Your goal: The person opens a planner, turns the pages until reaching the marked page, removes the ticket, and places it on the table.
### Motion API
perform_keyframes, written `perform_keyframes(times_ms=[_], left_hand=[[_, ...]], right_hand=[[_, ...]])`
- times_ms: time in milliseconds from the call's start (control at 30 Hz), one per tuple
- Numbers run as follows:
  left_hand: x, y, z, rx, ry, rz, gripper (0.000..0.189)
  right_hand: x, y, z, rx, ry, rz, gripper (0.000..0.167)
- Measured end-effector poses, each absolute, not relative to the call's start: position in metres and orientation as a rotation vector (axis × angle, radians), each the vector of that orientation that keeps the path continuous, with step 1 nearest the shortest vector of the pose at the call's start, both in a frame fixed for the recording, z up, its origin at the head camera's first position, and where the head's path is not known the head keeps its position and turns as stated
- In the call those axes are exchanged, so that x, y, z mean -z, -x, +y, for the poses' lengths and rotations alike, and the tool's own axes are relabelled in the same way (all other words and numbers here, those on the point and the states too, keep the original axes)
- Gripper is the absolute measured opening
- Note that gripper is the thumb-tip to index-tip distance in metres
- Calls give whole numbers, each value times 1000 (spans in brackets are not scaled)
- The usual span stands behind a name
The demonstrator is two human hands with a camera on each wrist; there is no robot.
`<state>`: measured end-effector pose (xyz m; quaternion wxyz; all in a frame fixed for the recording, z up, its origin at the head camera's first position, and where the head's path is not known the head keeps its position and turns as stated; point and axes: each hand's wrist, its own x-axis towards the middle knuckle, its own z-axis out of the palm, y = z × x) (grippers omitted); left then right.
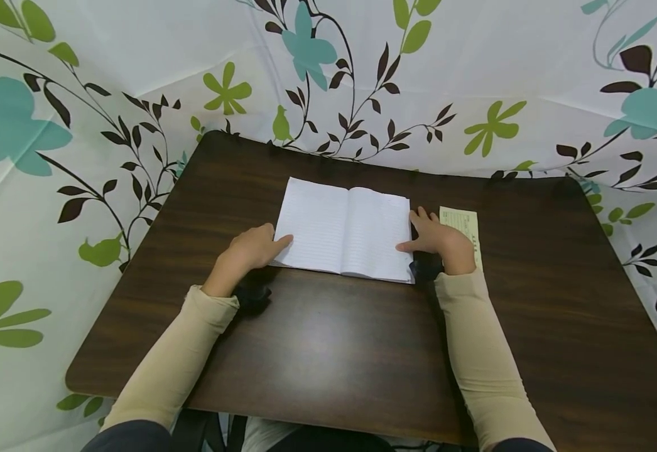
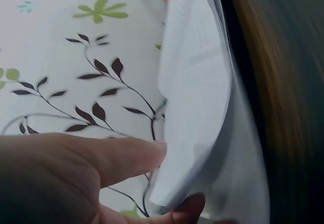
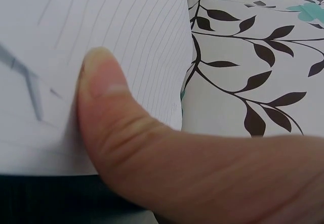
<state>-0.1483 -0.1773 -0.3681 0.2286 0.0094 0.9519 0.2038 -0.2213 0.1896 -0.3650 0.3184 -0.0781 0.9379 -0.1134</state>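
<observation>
An open notebook with white lined pages lies spread on the table, its fold running down the middle. At its left edge my left hand grips it; in the left wrist view the thumb is on the page side and fingertips show beneath the bent pages. On the opposite edge my right hand holds the notebook, with the thumb flat on the lined page in the right wrist view. Its other fingers lie along the outer edge, partly hidden.
A pale yellow printed sheet lies right of the notebook, partly covered by the right hand and wrist. The dark wood table has rounded corners. A white cloth with leaf and flower prints hangs behind and beside it.
</observation>
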Motion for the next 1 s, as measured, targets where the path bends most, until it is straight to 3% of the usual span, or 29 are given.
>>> perform_keyframes(times_ms=[200,600,1000], left_hand=[[356,143,-180,-824,-71,2561,63],[357,150,-190,-1211,76,2221,87],[369,162,-191,-1259,128,2168,73]], right_hand=[[362,220,187,312,214,2471,105],[365,221,190,304,223,2473,106],[364,221,188,284,214,2469,106]])
